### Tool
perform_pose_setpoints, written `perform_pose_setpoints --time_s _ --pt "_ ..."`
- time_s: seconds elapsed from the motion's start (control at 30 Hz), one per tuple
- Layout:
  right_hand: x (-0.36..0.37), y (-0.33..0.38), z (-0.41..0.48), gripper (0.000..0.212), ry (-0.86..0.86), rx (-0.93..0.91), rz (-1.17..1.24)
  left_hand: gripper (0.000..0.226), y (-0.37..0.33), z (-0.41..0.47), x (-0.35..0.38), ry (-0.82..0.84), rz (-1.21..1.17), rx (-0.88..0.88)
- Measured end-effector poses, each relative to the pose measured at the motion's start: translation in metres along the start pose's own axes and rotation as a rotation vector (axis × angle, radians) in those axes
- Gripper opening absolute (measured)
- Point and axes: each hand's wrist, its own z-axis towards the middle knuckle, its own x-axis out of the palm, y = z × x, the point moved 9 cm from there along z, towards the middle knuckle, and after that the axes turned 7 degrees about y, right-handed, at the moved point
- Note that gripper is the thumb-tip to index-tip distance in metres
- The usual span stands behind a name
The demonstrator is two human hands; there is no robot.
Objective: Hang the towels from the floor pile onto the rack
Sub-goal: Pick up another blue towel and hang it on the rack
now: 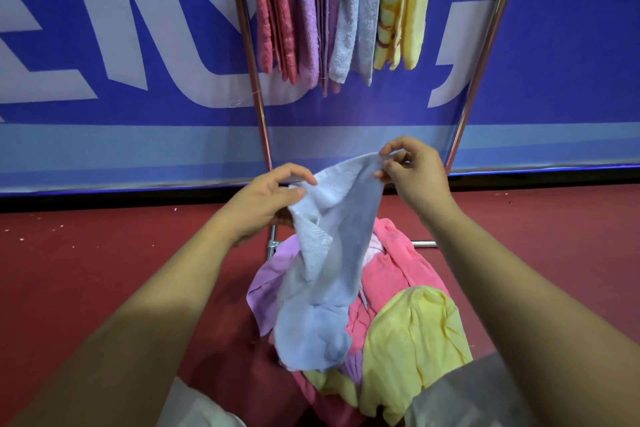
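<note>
A light blue towel (325, 274) hangs between my hands above the floor pile. My left hand (266, 201) pinches its upper left edge and my right hand (412, 173) pinches its top right corner. Its lower end droops onto the pile (408, 329), which holds pink, yellow and purple towels on the red floor. The metal rack (258, 94) stands just behind the pile. Pink, purple, light blue and yellow towels (332, 10) hang side by side from its top.
A blue banner with white lettering (121, 45) forms a wall right behind the rack. The rack's right leg (481, 55) slants outward and a base bar (424, 243) lies on the red floor (104, 253). My knees show at the bottom edge.
</note>
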Motion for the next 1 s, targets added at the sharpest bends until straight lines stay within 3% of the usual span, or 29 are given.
perform_pose_setpoints --time_s 0.13,0.23,0.4,0.47,0.53,0.67,0.77,0.83,1.0 --pt "0.021 0.005 -0.006 0.038 0.151 0.01 0.007 0.03 -0.005 -0.003 0.009 0.073 -0.007 0.036" --pt "0.041 0.015 -0.016 0.028 0.272 -0.005 0.05 0.041 -0.006 0.0 0.008 0.025 0.009 0.056" --pt "0.065 0.029 -0.031 0.006 0.41 -0.085 -0.022 0.017 -0.007 0.001 -0.007 -0.137 0.191 0.038" --pt "0.071 0.029 -0.033 0.007 0.433 -0.104 -0.073 0.006 -0.007 0.0 -0.011 -0.175 0.235 0.031" --pt "0.078 0.026 -0.035 0.018 0.462 -0.106 -0.079 0.01 -0.009 -0.002 -0.016 -0.215 0.293 0.04" --pt "0.09 0.025 -0.037 0.026 0.486 -0.161 -0.23 0.013 -0.013 -0.002 -0.014 -0.215 0.369 0.067" --pt "0.094 0.03 -0.038 0.009 0.463 -0.252 -0.397 0.014 -0.01 -0.001 -0.017 -0.231 0.361 0.071" --pt "0.091 0.033 -0.035 0.027 0.441 -0.286 -0.457 0.016 -0.009 -0.001 -0.025 -0.268 0.368 0.072" --pt "0.066 0.022 -0.018 0.017 0.386 -0.188 -0.308 0.022 -0.012 -0.008 -0.047 -0.373 0.371 0.072"
